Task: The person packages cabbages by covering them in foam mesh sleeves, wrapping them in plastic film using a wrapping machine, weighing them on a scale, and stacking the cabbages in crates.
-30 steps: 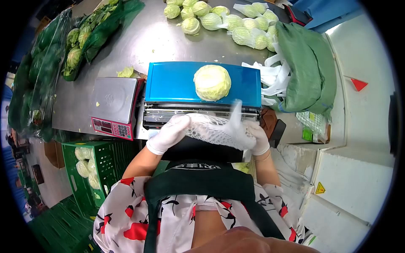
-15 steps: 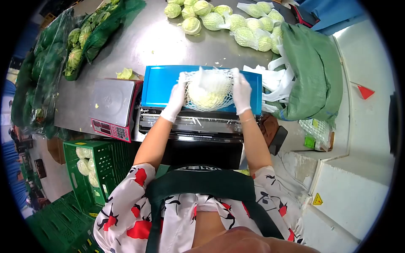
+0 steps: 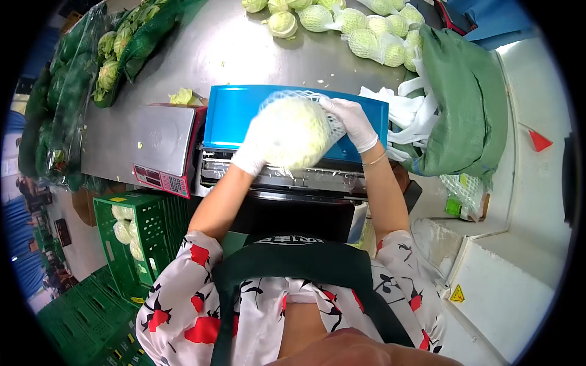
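Note:
A pale green cabbage (image 3: 294,133) is held up over the front of the blue tray (image 3: 235,110), with white foam netting (image 3: 332,125) around its upper and right side. My left hand (image 3: 251,149), in a white glove, grips the cabbage from the left and below; its fingertips are partly hidden behind it. On the right, my right hand (image 3: 354,122), also gloved, has its fingers closed on the netting at the cabbage's side. A metal-topped machine (image 3: 226,168) lies under the near edge of the tray.
A red scale (image 3: 163,143) stands left of the tray. Netted cabbages (image 3: 363,43) lie at the back, beside loose ones (image 3: 282,24). On the right are white net sleeves (image 3: 400,110) and a green sack (image 3: 458,104). A green crate (image 3: 152,235) with wrapped cabbages is lower left.
The netting, first stretched between both hands, went down over the cabbage. The cabbage has since risen from the tray and tilted, and my left hand has shifted beneath its side.

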A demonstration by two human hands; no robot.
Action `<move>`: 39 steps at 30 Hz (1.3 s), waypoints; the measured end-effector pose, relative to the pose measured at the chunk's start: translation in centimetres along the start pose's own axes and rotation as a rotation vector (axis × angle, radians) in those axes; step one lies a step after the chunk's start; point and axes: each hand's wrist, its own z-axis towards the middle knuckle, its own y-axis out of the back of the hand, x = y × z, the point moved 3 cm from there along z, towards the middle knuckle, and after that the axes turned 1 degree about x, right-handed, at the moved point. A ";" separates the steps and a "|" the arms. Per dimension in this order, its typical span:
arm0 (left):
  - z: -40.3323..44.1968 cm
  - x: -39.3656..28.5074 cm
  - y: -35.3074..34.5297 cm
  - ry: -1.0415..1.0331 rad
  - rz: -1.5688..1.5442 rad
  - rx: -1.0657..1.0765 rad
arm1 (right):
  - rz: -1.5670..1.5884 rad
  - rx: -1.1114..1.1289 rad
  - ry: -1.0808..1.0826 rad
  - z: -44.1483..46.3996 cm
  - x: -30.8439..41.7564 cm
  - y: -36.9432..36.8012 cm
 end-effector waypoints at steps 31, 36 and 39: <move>-13.7 -0.9 6.6 -0.602 1.380 -0.098 | -0.674 -0.632 0.382 -15.9 -10.0 -3.0; -18.5 -0.7 1.3 -0.178 1.307 0.440 | -0.648 -0.138 0.113 -25.5 -5.7 -3.0; -20.0 -5.8 -3.0 0.060 1.051 0.725 | -0.466 0.194 0.286 -27.4 -0.8 -3.4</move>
